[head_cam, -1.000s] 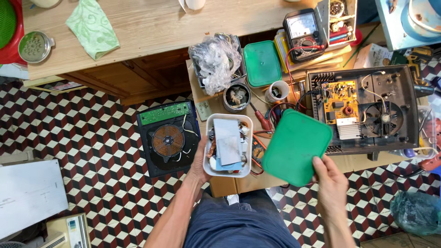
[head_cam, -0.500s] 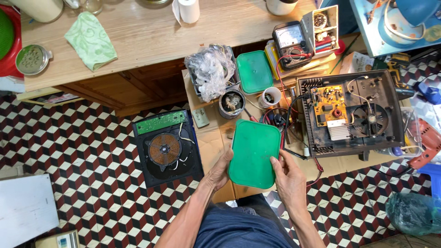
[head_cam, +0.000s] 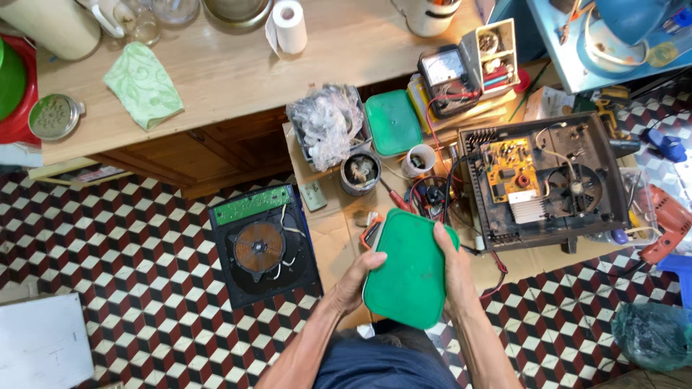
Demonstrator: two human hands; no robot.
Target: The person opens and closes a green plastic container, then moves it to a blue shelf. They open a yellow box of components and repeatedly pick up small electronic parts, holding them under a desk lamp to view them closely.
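A green rectangular lid (head_cam: pixel 407 268) now covers the plastic box in front of me, above my lap. My left hand (head_cam: pixel 360 277) presses against the lid's left edge, and my right hand (head_cam: pixel 454 270) grips its right edge with the fingers laid over the top. The box beneath is hidden by the lid. Just beyond it lie a red-handled tool (head_cam: pixel 395 199) and a tangle of wires (head_cam: pixel 431 194) on the low wooden work board (head_cam: pixel 333 238).
An opened black appliance with a yellow circuit board (head_cam: pixel 544 184) sits at right. An induction cooker base with a copper coil (head_cam: pixel 261 246) lies on the tiled floor at left. Behind are a second green-lidded box (head_cam: pixel 391 122), a multimeter (head_cam: pixel 447 75), a crumpled plastic bag (head_cam: pixel 328 122) and a small tin (head_cam: pixel 358 171).
My right hand carried the green lid from the right over the open white box of parts. Both hands now hold the lid down on the box.
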